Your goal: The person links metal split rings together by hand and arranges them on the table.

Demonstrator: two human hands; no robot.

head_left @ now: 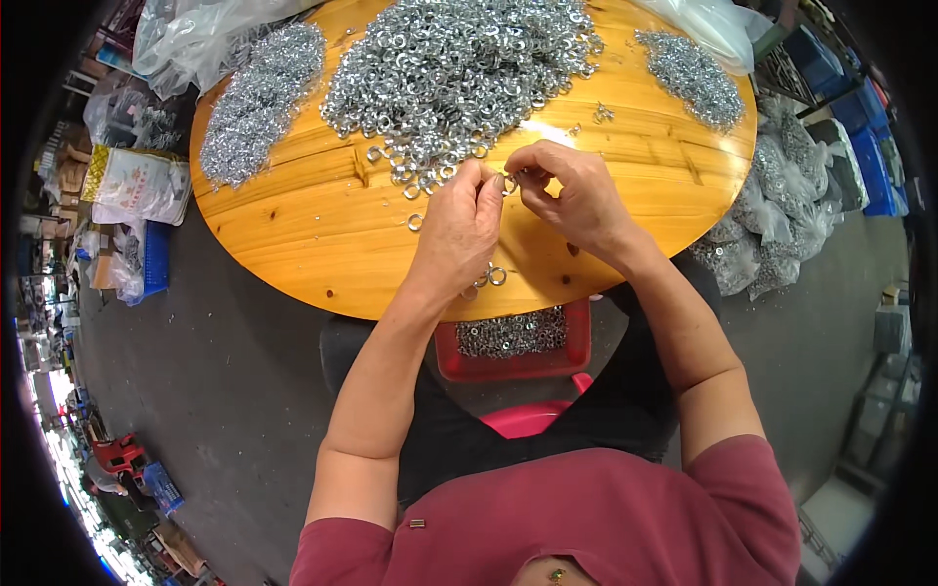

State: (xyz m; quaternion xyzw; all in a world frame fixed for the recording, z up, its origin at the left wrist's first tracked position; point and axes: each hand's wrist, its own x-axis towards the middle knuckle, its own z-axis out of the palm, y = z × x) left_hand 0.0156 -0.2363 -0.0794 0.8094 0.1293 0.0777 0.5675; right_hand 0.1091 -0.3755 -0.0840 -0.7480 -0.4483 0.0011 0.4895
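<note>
My left hand (461, 227) pinches a small shiny metal ring (510, 185) between thumb and forefinger above the wooden table. Right beside it, the fingertips of my right hand (578, 195) are pinched together at the ring's edge; whatever they hold is too small to make out. Just beyond both hands rises a big heap of metal rings (459, 73). A single loose ring (415, 223) lies to the left of my left hand. Under its wrist, near the table's front edge, a few more rings (497, 276) lie together.
Piles of small metal parts lie on the round table (293, 230) at left (262, 103) and right (692, 80). Below its front edge, a red tray (445, 356) holds many rings. Filled plastic bags (782, 195) stand on the floor at right, a blue crate (156, 256) at left.
</note>
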